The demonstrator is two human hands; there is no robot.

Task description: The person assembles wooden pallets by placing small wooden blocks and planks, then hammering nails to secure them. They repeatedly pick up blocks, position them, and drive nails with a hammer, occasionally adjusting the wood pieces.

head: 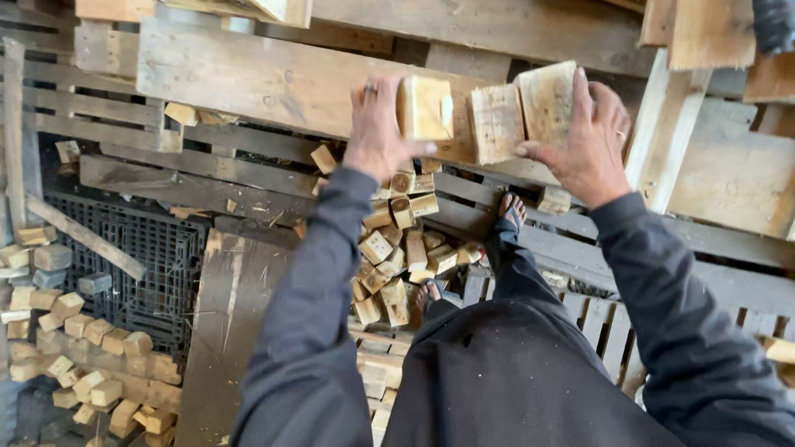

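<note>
My left hand (377, 130) grips a pale square wooden block (425, 108), thumb under it, a ring on one finger. My right hand (583, 139) holds a worn, greyish wooden block (548, 101) by its right side. Between the two, a third wooden block (495, 123) stands touching the right-hand block. All three sit in a row on the edge of a wide plank (266, 77) of a stacked pallet. Dark sleeves cover both my arms. My feet in sandals (510, 211) show below.
A heap of small wood blocks (397, 250) lies below the hands. More blocks (73, 354) are piled at the left by a black plastic grid pallet (140, 261). Wooden pallets and planks (726, 173) surround me. A black hose (774, 6) hangs at top right.
</note>
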